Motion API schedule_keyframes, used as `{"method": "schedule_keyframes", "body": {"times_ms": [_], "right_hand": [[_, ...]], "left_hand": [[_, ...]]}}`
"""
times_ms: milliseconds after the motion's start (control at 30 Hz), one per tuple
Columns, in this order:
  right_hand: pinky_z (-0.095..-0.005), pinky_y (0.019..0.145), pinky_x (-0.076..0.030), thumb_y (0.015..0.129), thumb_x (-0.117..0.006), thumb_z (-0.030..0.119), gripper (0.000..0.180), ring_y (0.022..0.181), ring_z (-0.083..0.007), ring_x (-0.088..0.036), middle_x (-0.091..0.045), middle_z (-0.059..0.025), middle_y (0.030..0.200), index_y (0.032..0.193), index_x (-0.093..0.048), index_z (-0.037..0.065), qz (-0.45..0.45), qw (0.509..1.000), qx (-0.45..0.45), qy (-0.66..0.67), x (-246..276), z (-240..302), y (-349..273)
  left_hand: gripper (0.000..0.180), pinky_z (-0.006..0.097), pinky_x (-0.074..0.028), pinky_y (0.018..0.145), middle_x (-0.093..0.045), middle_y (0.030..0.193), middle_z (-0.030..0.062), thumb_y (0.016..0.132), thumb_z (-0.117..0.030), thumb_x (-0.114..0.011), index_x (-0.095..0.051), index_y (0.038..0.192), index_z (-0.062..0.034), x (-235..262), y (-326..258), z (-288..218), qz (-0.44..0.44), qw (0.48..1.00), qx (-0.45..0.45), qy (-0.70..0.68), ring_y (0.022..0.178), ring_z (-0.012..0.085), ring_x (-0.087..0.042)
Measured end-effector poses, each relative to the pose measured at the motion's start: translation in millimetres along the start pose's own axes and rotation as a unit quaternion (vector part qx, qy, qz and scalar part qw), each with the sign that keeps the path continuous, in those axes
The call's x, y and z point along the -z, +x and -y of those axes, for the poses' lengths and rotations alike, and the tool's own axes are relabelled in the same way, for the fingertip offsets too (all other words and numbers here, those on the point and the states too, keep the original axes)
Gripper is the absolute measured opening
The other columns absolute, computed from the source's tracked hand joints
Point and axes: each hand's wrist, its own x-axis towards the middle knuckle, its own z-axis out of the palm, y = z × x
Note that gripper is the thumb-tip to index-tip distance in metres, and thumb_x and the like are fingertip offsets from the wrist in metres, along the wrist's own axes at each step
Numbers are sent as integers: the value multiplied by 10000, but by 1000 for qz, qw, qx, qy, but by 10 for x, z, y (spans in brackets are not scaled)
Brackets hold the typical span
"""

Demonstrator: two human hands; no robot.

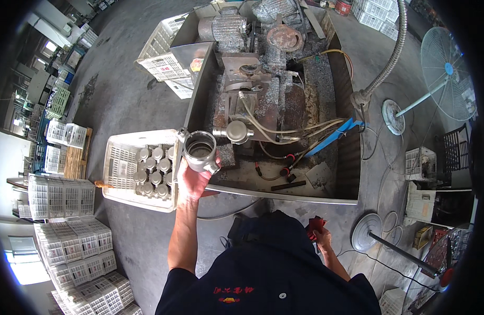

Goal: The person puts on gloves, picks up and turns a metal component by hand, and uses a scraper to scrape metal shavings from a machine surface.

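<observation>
My left hand (196,181) is raised beside the machine's metal trough (284,196), closed round a hollow metal housing (201,149). The housing is grey and round, with its open bore facing up and short stubs at its sides. Low by my right side, my right hand (324,239) grips a small red object (315,227) whose kind I cannot make out. A similar round metal part (237,131) sits in the machine. Several like metal parts (157,173) stand together in a white plastic crate (115,170) left of my left hand.
Thin hoses (305,135) and a blue strip (334,137) cross the trough. Electric motors (223,29) stand at its far end. To the right are a standing fan (448,71) and a round-based stand (366,232). White crates (63,197) are stacked at left.
</observation>
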Motion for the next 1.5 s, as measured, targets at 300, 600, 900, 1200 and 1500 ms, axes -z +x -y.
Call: {"method": "schedule_keyframes", "body": {"times_ms": [300, 600, 900, 1200, 1500], "right_hand": [[-346, 684, -551, 887, -659, 196, 239, 759, -180, -699, -747, -80, 859, 1030, -726, 17, -22, 998, 46, -35, -18, 31, 0], [-379, 772, -544, 866, -690, 214, 283, 854, -258, -735, -768, -137, 959, 1088, -740, 47, -5, 1000, 10, 12, -1, -109, 38], [-381, 770, -548, 872, -686, 199, 273, 849, -251, -735, -769, -138, 945, 1085, -738, 37, -9, 999, 33, -34, 20, 22, -18], [-387, 764, -548, 853, -690, 225, 304, 849, -274, -738, -766, -147, 940, 1076, -733, 22, -11, 998, 30, -49, 37, -78, 8], [-363, 700, -552, 865, -673, 198, 257, 778, -201, -718, -756, -98, 863, 1045, -727, 23, -28, 997, 41, -51, 24, 73, -42]], "left_hand": [[678, 524, -546, 919, -608, 1291, 293, 1015, -551, -472, -496, 1405, 3, 88, -41, -12, -12, 1000, 4, -27, 1052, 374, -675], [647, 510, -548, 888, -639, 1235, 263, 994, -538, -504, -546, 1364, -9, 45, -62, -47, 2, 997, 5, -72, 988, 355, -689], [615, 542, -554, 862, -654, 1173, 304, 1011, -501, -456, -571, 1328, 14, 48, -70, -114, 3, 995, 5, -99, 910, 390, -703], [650, 573, -547, 900, -643, 1187, 315, 1004, -528, -472, -547, 1363, 8, 73, -107, -132, 14, 996, 14, -93, 963, 429, -692], [665, 566, -558, 893, -597, 1285, 305, 954, -550, -576, -538, 1387, -46, 219, -151, -66, -17, 999, 13, -46, 1067, 429, -663]]}}
